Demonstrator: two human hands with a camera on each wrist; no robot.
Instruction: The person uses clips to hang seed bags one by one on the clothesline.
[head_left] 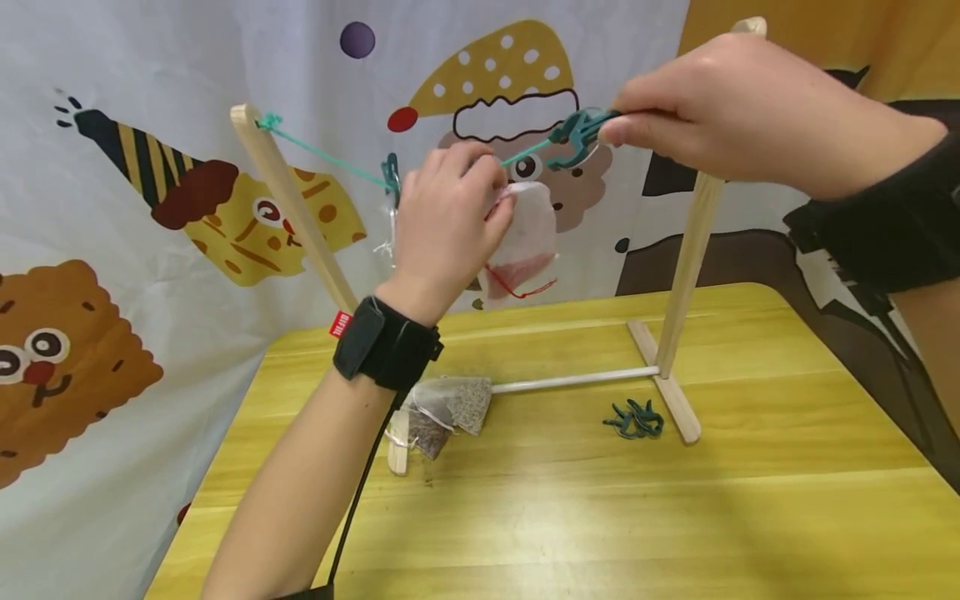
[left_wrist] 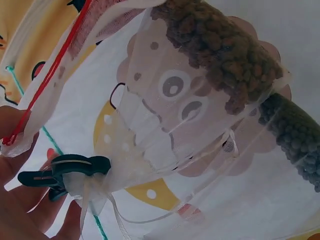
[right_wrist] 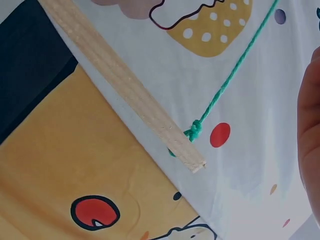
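Note:
My left hand (head_left: 480,196) holds a white mesh pouch (head_left: 525,237) with a red drawstring up against the green string (head_left: 330,157) of a wooden rack. My right hand (head_left: 618,129) pinches a teal clip (head_left: 573,137) at the string, just above the pouch's top edge. Another teal clip (head_left: 390,175) sits on the string left of my left hand. In the left wrist view that clip (left_wrist: 65,172) grips a mesh pouch of brown pellets (left_wrist: 220,55), with the red-drawstring pouch (left_wrist: 55,70) beside it. The right wrist view shows the string's knot (right_wrist: 194,131) on a rack post (right_wrist: 125,85).
The rack's left post (head_left: 292,208) and right post (head_left: 693,242) stand on a yellow table (head_left: 750,517). Filled mesh pouches (head_left: 450,408) lie by the rack's base bar, and loose teal clips (head_left: 633,419) lie near the right foot. A cartoon-print cloth (head_left: 112,208) hangs behind.

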